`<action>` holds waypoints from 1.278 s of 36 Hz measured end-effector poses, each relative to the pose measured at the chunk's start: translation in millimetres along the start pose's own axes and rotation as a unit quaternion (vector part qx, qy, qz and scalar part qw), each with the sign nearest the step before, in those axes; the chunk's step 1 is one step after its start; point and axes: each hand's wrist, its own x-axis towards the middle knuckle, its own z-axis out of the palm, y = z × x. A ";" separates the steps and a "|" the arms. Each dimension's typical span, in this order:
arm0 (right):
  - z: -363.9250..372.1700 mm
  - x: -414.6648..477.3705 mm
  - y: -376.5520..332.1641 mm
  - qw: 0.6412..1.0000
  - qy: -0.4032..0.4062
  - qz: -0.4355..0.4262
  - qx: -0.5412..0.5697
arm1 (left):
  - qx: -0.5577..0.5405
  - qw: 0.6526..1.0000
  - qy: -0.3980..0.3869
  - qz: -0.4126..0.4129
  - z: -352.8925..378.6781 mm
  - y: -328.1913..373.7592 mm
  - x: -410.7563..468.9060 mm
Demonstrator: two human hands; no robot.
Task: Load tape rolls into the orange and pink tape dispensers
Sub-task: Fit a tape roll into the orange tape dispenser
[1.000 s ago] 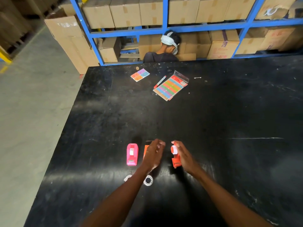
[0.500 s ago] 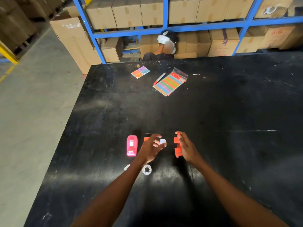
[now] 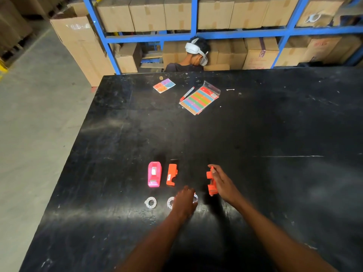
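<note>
Since half a second ago the left hand (image 3: 183,202) has dropped back from the orange pieces toward the person and now lies palm down over the tape rolls, while the right hand (image 3: 223,182) has stayed on its orange piece.

Counted on the black worktop (image 3: 275,124): one pink tape dispenser (image 3: 154,174); two orange dispenser parts, namely a loose orange half (image 3: 172,174) lying flat and a second orange part (image 3: 211,182) at the right hand; and three clear tape rolls.

One tape roll (image 3: 150,202) lies free, well to the left of the left grip. A second roll (image 3: 170,202) shows just at the left edge of that hand, partly covered. A third roll (image 3: 195,198) peeks out at the hand's right edge. The left fingers are spread loosely over these two rolls; whether they have closed on either one I cannot tell.

The right grip is closed around the second orange part, thumb and fingers on its right side, holding it on edge on the worktop. The loose orange half sits beyond the left hand, just right of the pink dispenser, the two not touching.

Far beyond both hands lie a striped colour card pack (image 3: 199,98), a red pen (image 3: 187,93) and a small four-colour card (image 3: 164,85).
</note>
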 end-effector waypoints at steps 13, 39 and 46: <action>8.4 -2.3 4.5 0.999 -0.021 0.023 0.031 | -0.012 0.996 0.084 -0.013 1.3 -44.9 -11.0; 50.5 -8.4 4.0 0.990 -0.123 -0.014 -0.067 | -0.112 0.992 0.006 0.061 -57.0 -19.3 -4.7; 52.1 -11.1 -4.5 0.994 -0.097 -0.020 -0.045 | -0.199 0.976 -0.032 0.085 -77.8 -14.7 1.8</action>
